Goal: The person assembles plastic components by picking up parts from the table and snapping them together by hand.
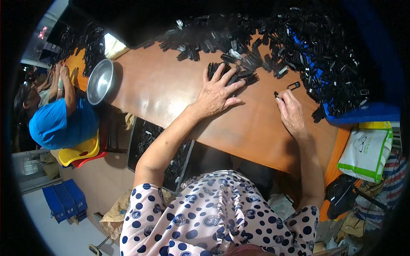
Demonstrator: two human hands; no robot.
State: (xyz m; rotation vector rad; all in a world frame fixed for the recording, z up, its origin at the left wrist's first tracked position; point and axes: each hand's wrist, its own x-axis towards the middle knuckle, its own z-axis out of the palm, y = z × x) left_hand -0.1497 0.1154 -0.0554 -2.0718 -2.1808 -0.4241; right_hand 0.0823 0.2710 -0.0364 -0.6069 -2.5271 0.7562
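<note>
Brown wooden table (pixel 162 91) carries a long heap of black clips (pixel 299 38) along its far edge, within reach. Her left hand (pixel 217 94) lies spread, fingers open, over a small pile (pixel 232 72) to hold it, while the right hand (pixel 290 112) pinches one clip (pixel 276 94) for a closer look.

We see bare bench (pixel 171 91) between the steel bowl (pixel 100 81) and our left hand (pixel 218 94). A heap of black clips (pixel 307 38) crowds the far edge, spilling over the blue tray (pixel 363 113) on the right.

Bright, sharp centre (dark fisheye rim)
</note>
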